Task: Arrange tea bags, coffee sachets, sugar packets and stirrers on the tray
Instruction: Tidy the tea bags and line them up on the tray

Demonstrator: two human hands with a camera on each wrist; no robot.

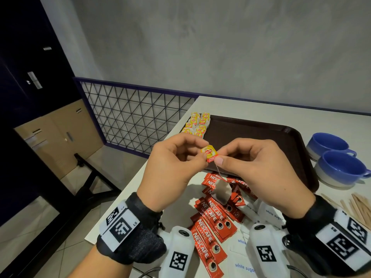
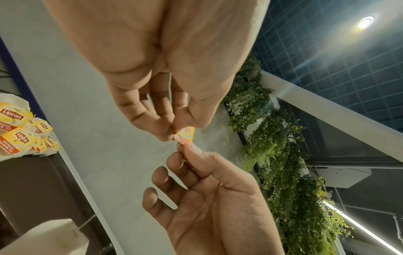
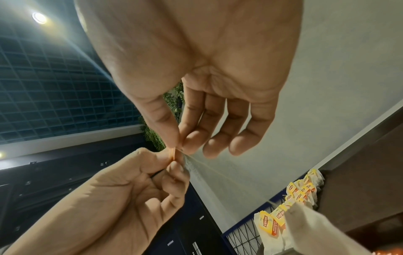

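Both hands are raised over the table and pinch one yellow Lipton tag (image 1: 209, 153). My left hand (image 1: 202, 155) holds its left side between thumb and forefinger, and my right hand (image 1: 218, 157) pinches its lower right corner. The tag's tea bag (image 1: 222, 192) dangles below on its string. In the left wrist view the tag (image 2: 187, 136) shows between the fingertips. A dark brown tray (image 1: 261, 141) lies behind the hands, with several tea bags (image 1: 197, 123) in rows at its left edge. Red coffee sachets (image 1: 212, 221), white sugar packets (image 1: 246, 266) and wooden stirrers (image 1: 359, 207) lie loose on the table.
Two blue cups (image 1: 329, 145) stand to the right of the tray. The table's left edge drops to a floor beside a dark wire-mesh railing (image 1: 136, 117). A grey wall rises behind the table.
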